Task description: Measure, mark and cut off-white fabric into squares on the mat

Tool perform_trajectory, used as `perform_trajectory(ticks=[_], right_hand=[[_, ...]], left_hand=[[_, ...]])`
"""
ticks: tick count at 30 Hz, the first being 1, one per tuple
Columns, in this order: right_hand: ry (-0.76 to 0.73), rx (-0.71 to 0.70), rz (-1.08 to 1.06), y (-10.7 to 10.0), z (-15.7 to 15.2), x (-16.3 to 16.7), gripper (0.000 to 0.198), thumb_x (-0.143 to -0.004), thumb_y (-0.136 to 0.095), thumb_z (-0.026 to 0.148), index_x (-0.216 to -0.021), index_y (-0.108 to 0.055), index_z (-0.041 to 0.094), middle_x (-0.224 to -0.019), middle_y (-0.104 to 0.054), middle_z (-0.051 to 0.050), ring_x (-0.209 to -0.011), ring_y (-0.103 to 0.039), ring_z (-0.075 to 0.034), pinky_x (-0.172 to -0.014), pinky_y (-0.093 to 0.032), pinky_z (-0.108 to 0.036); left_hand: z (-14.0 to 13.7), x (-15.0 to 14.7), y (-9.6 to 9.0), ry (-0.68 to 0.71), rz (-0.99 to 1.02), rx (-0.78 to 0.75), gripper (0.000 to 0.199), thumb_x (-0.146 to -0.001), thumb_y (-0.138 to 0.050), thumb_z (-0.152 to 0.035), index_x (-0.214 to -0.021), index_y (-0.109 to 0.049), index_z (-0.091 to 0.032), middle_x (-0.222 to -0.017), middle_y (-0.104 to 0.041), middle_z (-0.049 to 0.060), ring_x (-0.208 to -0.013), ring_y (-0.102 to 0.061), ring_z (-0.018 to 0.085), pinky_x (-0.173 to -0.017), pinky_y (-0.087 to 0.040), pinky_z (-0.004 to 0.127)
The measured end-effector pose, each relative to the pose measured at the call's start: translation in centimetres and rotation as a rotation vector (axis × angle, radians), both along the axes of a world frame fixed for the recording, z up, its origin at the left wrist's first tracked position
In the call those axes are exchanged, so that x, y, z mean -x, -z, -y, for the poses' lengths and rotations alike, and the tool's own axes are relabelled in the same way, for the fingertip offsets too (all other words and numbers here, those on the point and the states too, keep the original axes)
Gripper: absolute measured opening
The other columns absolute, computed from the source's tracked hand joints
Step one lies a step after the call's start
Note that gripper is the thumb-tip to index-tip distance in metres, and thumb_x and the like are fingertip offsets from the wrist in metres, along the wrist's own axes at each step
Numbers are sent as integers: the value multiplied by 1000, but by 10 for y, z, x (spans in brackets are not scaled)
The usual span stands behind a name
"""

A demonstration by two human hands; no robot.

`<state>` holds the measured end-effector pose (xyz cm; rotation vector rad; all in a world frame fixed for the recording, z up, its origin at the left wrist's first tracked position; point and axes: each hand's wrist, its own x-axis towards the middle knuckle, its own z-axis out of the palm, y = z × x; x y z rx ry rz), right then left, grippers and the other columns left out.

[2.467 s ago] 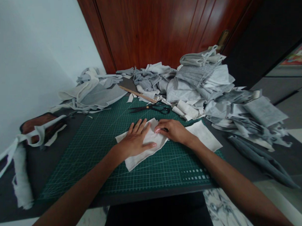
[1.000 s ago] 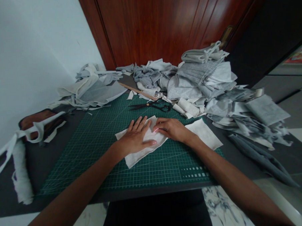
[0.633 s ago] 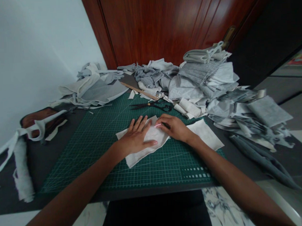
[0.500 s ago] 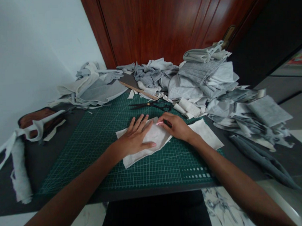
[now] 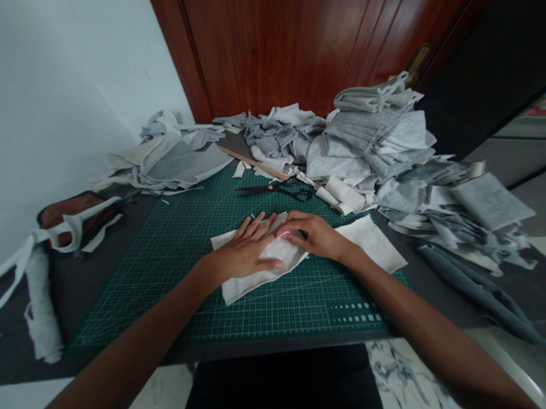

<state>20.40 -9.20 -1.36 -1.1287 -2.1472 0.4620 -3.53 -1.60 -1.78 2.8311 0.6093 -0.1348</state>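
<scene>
My left hand (image 5: pixel 245 249) lies flat with fingers spread on a piece of white fabric (image 5: pixel 244 285), which rests on a green cutting mat (image 5: pixel 264 313). My right hand (image 5: pixel 314 234) pinches a small pink piece of tailor's chalk (image 5: pixel 283 234) over that same fabric, close to the left fingers. Under the right wrist, another white fabric piece (image 5: pixel 374 242) sticks out to the right. Black scissors (image 5: pixel 276 189) lie on the mat just beyond both hands.
Grey and white fabric stacks (image 5: pixel 364 134) cover the back right of the table. More folded cloth (image 5: pixel 176 163) lies at the back left, near a wooden ruler (image 5: pixel 253 163). A brown pouch (image 5: pixel 74 216) and a fabric roll (image 5: pixel 42 305) are at the far left.
My right hand has shifted slightly left with the chalk, coming nearer the left fingers. The left hand stays flat on the fabric, its fingers a little lower.
</scene>
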Motion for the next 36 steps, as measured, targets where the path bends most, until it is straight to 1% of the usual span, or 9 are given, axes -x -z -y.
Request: perform_trajectory(ticks=[5, 10, 15, 18, 22, 24, 30, 33, 36], right_hand=[[45, 22, 66, 2, 1, 3, 17, -104, -60, 22, -112, -74, 21, -118, -69, -9, -109, -69, -22, -96, -55, -36], [-13, 33, 85, 2, 1, 7, 16, -105, -59, 21, -112, -73, 22, -117, -75, -8, -114, -70, -23, -99, -53, -36], [-35, 29, 161, -2, 2, 10, 17, -107, -57, 23, -112, -73, 21, -121, -74, -8, -113, -70, -22, -93, -54, -33], [7, 9, 225, -6, 2, 5, 18, -107, -56, 24, -112, -74, 21, -121, -74, -8, -112, -70, -22, -89, -53, -32], [58, -10, 273, -10, 2, -2, 18, -107, -58, 24, -112, -75, 21, -115, -73, -7, -102, -71, -21, -81, -51, -30], [58, -12, 269, -9, 2, -2, 18, -107, -58, 24, -112, -75, 21, -116, -74, -8, -102, -72, -21, -81, -51, -30], [-35, 11, 177, -3, 2, 10, 19, -108, -56, 24, -114, -73, 22, -125, -73, -8, -115, -70, -21, -91, -53, -32], [-30, 18, 189, -3, 1, 11, 18, -108, -56, 24, -113, -74, 22, -124, -74, -7, -113, -71, -21, -90, -53, -31], [-8, 13, 232, -6, 2, 4, 17, -107, -58, 23, -112, -75, 21, -121, -74, -7, -108, -72, -21, -87, -51, -31]], left_hand=[[2, -2, -2, -14, -29, 14, 90, -101, -47, -72, -172, -14, -29, -178, 5, 9, -165, 2, 38, -133, -8, 56], [2, 0, 0, -4, -6, -7, 92, -100, -46, -74, -172, -11, -29, -178, 3, 8, -166, -1, 37, -133, -7, 54], [4, 1, 3, -57, -13, -10, 98, -98, -44, -79, -172, -6, -28, -179, 2, 9, -165, 1, 39, -132, -6, 56], [6, 0, 2, -80, -13, 1, 101, -96, -45, -80, -172, -4, -29, -179, 2, 8, -165, 2, 41, -131, -6, 59], [8, -2, -2, -108, -52, 30, 101, -97, -45, -79, -172, -4, -26, -179, 4, 9, -165, 6, 43, -131, -4, 61], [8, -3, -3, -107, -55, 37, 101, -97, -45, -79, -173, -5, -25, -179, 5, 9, -164, 7, 43, -131, -4, 61], [8, -3, -4, -102, -58, 46, 100, -98, -45, -78, -172, -8, -22, -178, 5, 10, -165, 6, 40, -131, -3, 60], [10, -5, -8, -118, -99, 60, 100, -99, -47, -75, -172, -9, -19, -178, 8, 11, -165, 9, 40, -132, -2, 59], [12, -7, -13, -129, -130, 59, 99, -99, -50, -72, -172, -8, -20, -178, 10, 9, -164, 11, 40, -132, -1, 59]])
